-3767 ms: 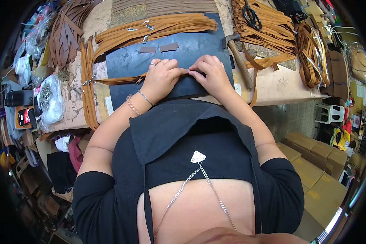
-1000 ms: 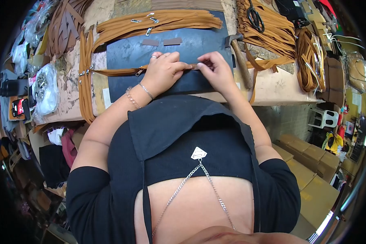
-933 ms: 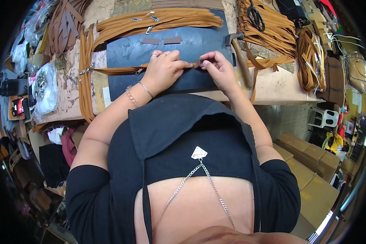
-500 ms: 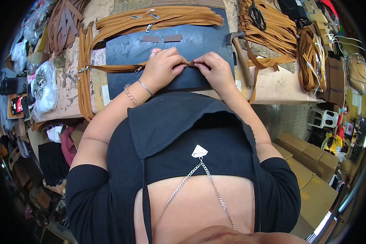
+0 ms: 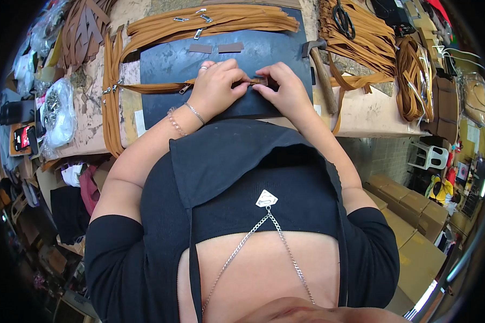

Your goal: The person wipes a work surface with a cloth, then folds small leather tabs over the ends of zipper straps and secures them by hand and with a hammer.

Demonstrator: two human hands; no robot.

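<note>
A tan zipper strip (image 5: 156, 88) runs from the left across the dark blue mat (image 5: 167, 59) and passes under my left hand (image 5: 219, 86), whose thumb and fingers pinch it near its right end. A silver slider (image 5: 185, 89) shows on the strip beside that hand. At the strip's end is a small brown piece (image 5: 260, 82). My right hand (image 5: 283, 89) is at this piece, its thumb below and index finger above, the fingers curved and apart; whether they grip it is hard to tell. Two flat brown pieces (image 5: 200, 48) (image 5: 230, 48) lie on the mat beyond my hands.
Tan zipper strips (image 5: 215, 22) with loose silver sliders lie along the mat's far edge. A hammer (image 5: 323, 75) rests right of the mat, with black-handled scissors (image 5: 343, 20) on more strips beyond. Brown strips (image 5: 86, 27) and a plastic bag (image 5: 58, 116) are at the left.
My right hand has come back against the strip's end after standing a little apart from it. Its fingers have since spread somewhat, showing the brown piece. My left hand keeps its pinch.
</note>
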